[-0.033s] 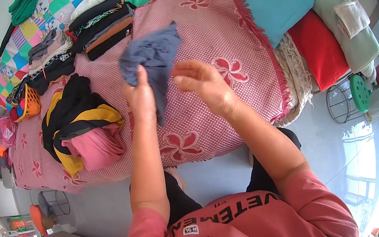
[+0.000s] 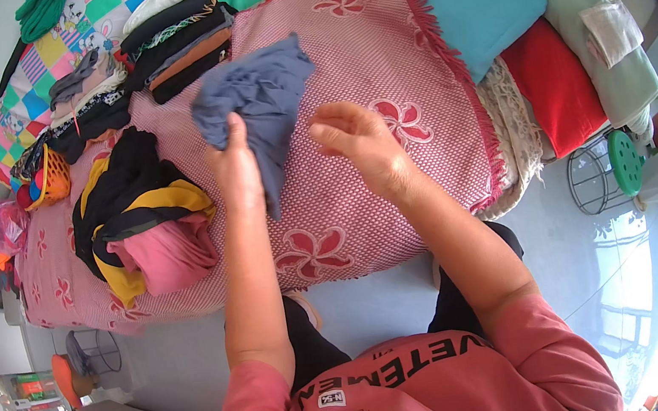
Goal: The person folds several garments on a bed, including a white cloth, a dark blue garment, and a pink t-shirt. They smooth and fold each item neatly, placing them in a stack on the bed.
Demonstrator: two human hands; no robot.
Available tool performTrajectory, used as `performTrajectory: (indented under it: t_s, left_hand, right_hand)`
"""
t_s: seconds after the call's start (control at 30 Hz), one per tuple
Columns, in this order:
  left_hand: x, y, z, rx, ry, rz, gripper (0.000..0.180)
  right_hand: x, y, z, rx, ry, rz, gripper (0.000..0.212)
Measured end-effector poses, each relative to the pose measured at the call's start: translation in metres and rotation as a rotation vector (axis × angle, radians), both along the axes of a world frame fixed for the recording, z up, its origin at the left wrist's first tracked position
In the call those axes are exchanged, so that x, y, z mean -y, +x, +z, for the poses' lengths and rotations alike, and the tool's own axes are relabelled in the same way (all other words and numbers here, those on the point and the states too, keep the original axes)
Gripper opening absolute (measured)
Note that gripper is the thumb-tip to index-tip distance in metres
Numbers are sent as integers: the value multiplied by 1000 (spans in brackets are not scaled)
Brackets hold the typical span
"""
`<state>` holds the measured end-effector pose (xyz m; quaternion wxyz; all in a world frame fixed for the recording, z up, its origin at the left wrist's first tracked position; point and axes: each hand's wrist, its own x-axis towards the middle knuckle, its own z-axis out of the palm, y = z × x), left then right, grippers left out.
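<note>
A crumpled grey-blue garment [image 2: 264,95] hangs over the pink patterned cover, gripped near its lower left side by my left hand [image 2: 238,172]. The thumb of that hand lies on top of the fabric, while its other fingers are hidden beneath. To the right of the cloth, my right hand [image 2: 360,149] hovers apart from it, with loosely bent fingers and nothing in them. A heap of black, yellow and pink clothes [image 2: 135,206] lies on the cover to the left of my left hand.
Folded dark clothes [image 2: 179,44] form a stack at the back left, by an orange basket [image 2: 53,176]. The pink fringed cover [image 2: 368,234] spreads over the bed. On the right are a turquoise cloth [image 2: 452,5], a red cloth [image 2: 556,88] and a green-topped stool [image 2: 625,161].
My left hand has shifted slightly left with the grey-blue garment, which is spread a little wider. My right hand has moved slightly away from the cloth.
</note>
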<state>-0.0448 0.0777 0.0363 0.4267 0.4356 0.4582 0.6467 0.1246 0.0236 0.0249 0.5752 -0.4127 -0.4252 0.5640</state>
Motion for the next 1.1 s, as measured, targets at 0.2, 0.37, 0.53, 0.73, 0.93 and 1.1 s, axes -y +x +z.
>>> performTrajectory:
  t_s: [0.2,0.37,0.53,0.73,0.93,1.1]
  left_hand:
    - [0,-41,16,585,-161,-369,39]
    - [20,-55,21,851,-327,-816,39]
    - [37,-53,11,842,-182,-838,38]
    - [37,-51,2,933,-180,-923,37]
    - [33,-39,25,951,-383,-917,42]
    - [1,-37,-43,479,-698,-226,29]
  right_hand:
    - [-10,9,-13,-7,-94,38,94]
    - [-8,12,-12,-390,-137,251,101]
    - [2,16,-16,-520,-556,351,87]
    - [22,15,-2,-513,-443,274,55]
    - [2,62,38,-334,206,-136,49]
    - [-39,127,-31,-68,-370,-368,34]
